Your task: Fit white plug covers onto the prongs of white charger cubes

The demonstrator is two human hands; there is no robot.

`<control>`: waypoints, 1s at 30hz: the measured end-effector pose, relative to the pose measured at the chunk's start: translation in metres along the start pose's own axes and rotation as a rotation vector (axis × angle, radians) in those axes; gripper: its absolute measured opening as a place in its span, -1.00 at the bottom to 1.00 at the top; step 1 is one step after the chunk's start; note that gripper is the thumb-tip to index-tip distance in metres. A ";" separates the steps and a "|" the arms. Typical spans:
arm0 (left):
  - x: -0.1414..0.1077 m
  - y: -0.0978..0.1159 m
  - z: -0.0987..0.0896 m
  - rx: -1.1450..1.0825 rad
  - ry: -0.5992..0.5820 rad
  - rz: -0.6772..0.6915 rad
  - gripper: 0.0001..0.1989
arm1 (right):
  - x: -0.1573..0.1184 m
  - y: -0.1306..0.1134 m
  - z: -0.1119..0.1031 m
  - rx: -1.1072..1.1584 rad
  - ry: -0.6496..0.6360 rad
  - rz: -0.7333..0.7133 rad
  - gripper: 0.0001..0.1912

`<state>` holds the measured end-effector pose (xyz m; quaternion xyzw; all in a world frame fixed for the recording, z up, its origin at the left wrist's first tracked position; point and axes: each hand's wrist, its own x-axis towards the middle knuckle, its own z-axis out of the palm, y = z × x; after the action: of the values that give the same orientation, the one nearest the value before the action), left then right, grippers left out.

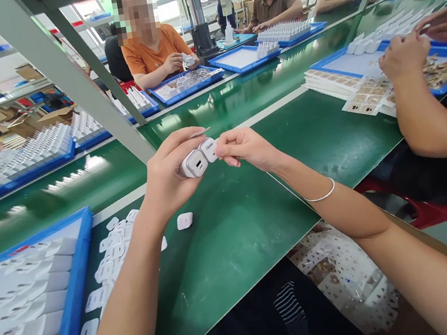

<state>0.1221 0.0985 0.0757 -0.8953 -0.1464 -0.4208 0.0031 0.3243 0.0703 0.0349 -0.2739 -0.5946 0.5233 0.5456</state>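
Observation:
My left hand (167, 171) is closed around two white charger housings held side by side above the green bench. The nearer charger (195, 164) shows dark port slots on its face; the other charger (209, 149) has printed lettering. A thin flat piece (200, 132) sticks out by the left fingertips. At the lettered charger's right side, my right hand (241, 146) is closed in a pinch, its fingertips touching the face; anything between them is too small to make out. Below lies a loose white cap piece (185, 220), and several similar white pieces (117, 246) are scattered by my left forearm.
At the left stands a blue-rimmed tray (83, 223) of white chargers with prongs. A green conveyor belt (182, 118) runs behind the bench. Co-workers sit across it; another person's hands (409, 56) work at right, near sticker sheets (367, 96) and another blue tray (328, 63).

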 end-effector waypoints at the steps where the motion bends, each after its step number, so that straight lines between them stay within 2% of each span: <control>1: 0.000 0.000 0.000 0.008 -0.008 -0.007 -0.73 | 0.000 0.000 0.000 0.007 -0.001 0.010 -0.62; 4: 0.001 0.001 -0.001 0.026 -0.022 -0.016 -0.74 | 0.000 0.000 0.000 0.027 -0.005 0.031 -0.61; 10: 0.001 0.001 -0.001 0.006 -0.001 0.050 -0.73 | 0.000 0.001 0.001 0.051 0.001 0.050 -0.61; 21: -0.001 -0.001 0.002 -0.006 0.005 -0.016 -0.73 | -0.002 0.002 0.009 -0.009 0.098 0.005 -0.57; 25: 0.000 -0.003 0.003 -0.044 0.026 -0.006 -0.72 | -0.003 0.003 0.009 -0.032 0.105 -0.005 -0.57; 30: 0.000 -0.006 0.003 -0.144 0.029 -0.056 -0.67 | -0.001 0.006 0.010 -0.043 0.128 -0.042 -0.57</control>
<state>0.1232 0.1049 0.0730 -0.8825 -0.1407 -0.4431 -0.0708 0.3144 0.0676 0.0303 -0.3060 -0.5752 0.4800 0.5875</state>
